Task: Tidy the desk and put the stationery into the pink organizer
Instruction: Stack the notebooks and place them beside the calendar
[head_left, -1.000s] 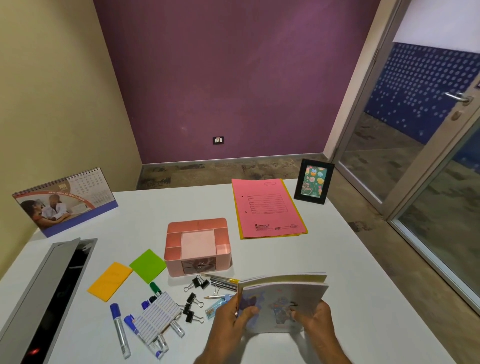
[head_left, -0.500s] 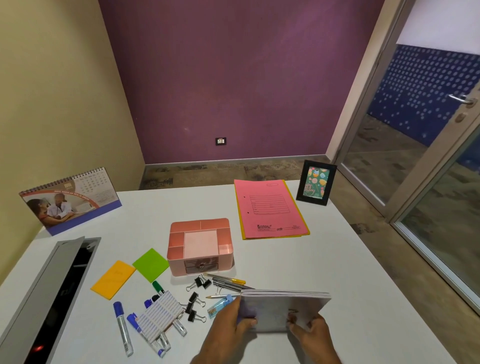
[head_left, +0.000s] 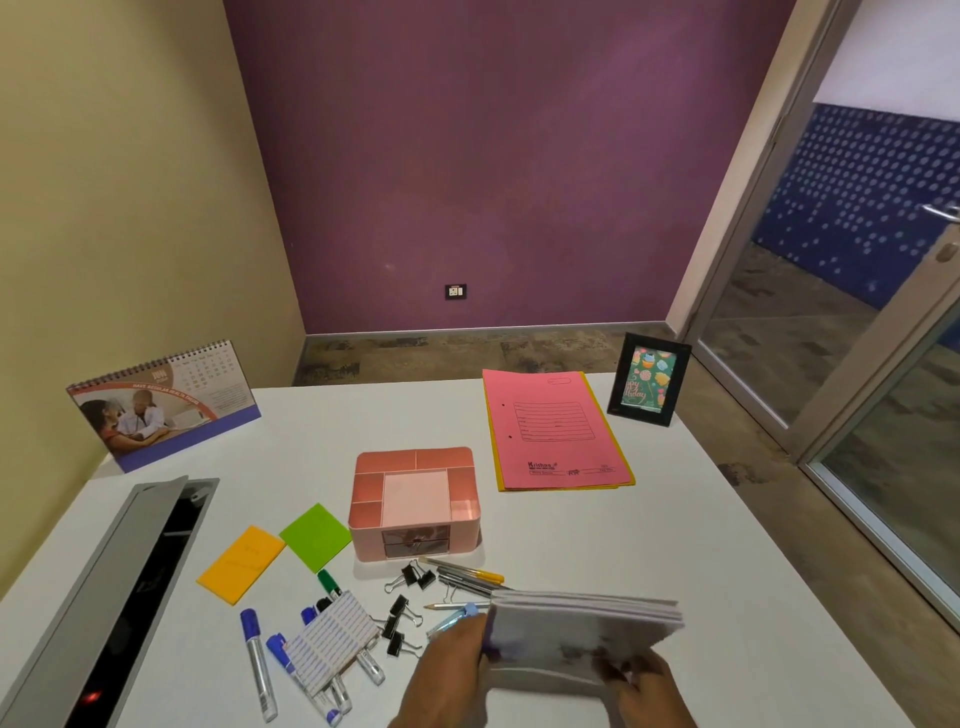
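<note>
The pink organizer (head_left: 414, 503) stands mid-desk with open compartments and a small front drawer. Both hands hold a stack of notebooks (head_left: 582, 626) low over the desk's front edge: my left hand (head_left: 447, 670) grips its left side, my right hand (head_left: 647, 686) its lower right corner. Pens and pencils (head_left: 467, 574) lie just behind the stack, partly hidden by it. Black binder clips (head_left: 402, 610), several markers (head_left: 257, 657), a striped notepad (head_left: 330, 644), an orange sticky pad (head_left: 241, 564) and a green sticky pad (head_left: 315, 537) are scattered left of my hands.
A pink folder on a yellow one (head_left: 553, 431) lies at the back right beside a black photo frame (head_left: 649, 380). A desk calendar (head_left: 163, 405) stands at the back left. An open grey cable tray (head_left: 104, 603) runs along the white desk's (head_left: 675, 530) left edge.
The notebook stack has tipped from upright, cover facing me, to nearly flat and moved lower toward the desk. Both hands stayed on it.
</note>
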